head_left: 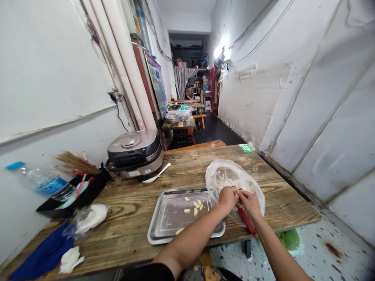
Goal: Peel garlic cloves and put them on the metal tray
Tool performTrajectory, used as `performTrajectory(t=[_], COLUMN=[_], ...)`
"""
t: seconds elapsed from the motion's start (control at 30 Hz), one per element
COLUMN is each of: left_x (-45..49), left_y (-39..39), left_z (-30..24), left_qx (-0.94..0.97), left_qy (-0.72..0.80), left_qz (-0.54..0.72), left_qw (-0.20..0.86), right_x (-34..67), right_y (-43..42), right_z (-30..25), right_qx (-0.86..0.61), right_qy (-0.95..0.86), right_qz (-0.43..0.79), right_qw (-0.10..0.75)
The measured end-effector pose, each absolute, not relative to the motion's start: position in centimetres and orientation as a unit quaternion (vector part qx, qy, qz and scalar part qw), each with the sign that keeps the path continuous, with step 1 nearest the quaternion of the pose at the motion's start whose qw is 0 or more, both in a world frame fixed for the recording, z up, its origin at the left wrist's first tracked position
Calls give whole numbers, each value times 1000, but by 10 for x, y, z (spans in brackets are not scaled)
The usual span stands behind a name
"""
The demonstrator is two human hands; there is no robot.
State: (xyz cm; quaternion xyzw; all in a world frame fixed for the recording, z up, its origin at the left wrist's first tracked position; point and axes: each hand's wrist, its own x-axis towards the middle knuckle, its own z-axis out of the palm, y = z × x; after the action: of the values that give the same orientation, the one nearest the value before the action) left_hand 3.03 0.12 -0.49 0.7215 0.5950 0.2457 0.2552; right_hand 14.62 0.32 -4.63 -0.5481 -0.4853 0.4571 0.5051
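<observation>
Counter (123,222), wood-grained, bearing:
- Plastic bag (213,173), clear, open, at right; pale scraps inside; left edge overlapping the tray.
- Left hand (229,200) and right hand (248,202), over the bag, fingers bent, fingertips meeting; whether they pinch anything cannot be told.
- Red handle (247,221), one, beneath the right hand, slanting toward the near edge.
- Metal tray (156,224), left of the bag, rimmed.
- Pale cloves (195,212), several, loose on the tray, mostly toward its right; one near the left forearm.
- Rice cooker (134,152), lid down, far left.
- White spoon (158,174), just right of the cooker.
- Blue cloth (43,251), near left.
</observation>
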Motion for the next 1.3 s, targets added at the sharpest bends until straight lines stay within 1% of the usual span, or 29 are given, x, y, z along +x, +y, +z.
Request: performTrajectory(t=[0.1,0.17,0.27,0.37,0.47,0.57,0.6,0.67,0.73,0.8,0.9,1.0,1.17,1.3], left_x=[28,26,24,20,14,10,9,10,12,15,17,17,13,12], left_y=[2,3,5,10,17,24,26,30,33,35,36,35,29,28], left_z=[-6,-7,-6,-5,-4,-7,-9,-15,-22,-28,-31,-24,-8,-6], left_qx=[746,760,774,782,783,766,758,734,691,643,587,543,513,525], left_qy=[564,550,538,525,523,539,541,538,531,512,479,459,420,393], left_qz=[237,240,253,262,275,299,308,332,358,377,396,420,440,429], left_qw=[264,248,218,209,194,180,191,248,336,427,519,564,606,621], right_x=[155,159,164,167,167,165,164,159,154,151,148,148,145,142], right_y=[6,7,6,4,0,-5,-6,-8,-8,-7,-6,-6,-11,-13], right_z=[-40,-33,-23,-18,-19,-23,-25,-27,-28,-30,-31,-28,-18,-14], right_qx=[-521,-509,-498,-482,-474,-490,-496,-497,-497,-512,-535,-527,-463,-440], right_qy=[-506,-502,-498,-511,-522,-524,-521,-517,-518,-523,-520,-525,-501,-464], right_qz=[516,554,588,608,605,567,555,548,541,505,449,450,541,567], right_qw=[455,427,398,370,370,406,417,432,439,457,491,494,492,518])
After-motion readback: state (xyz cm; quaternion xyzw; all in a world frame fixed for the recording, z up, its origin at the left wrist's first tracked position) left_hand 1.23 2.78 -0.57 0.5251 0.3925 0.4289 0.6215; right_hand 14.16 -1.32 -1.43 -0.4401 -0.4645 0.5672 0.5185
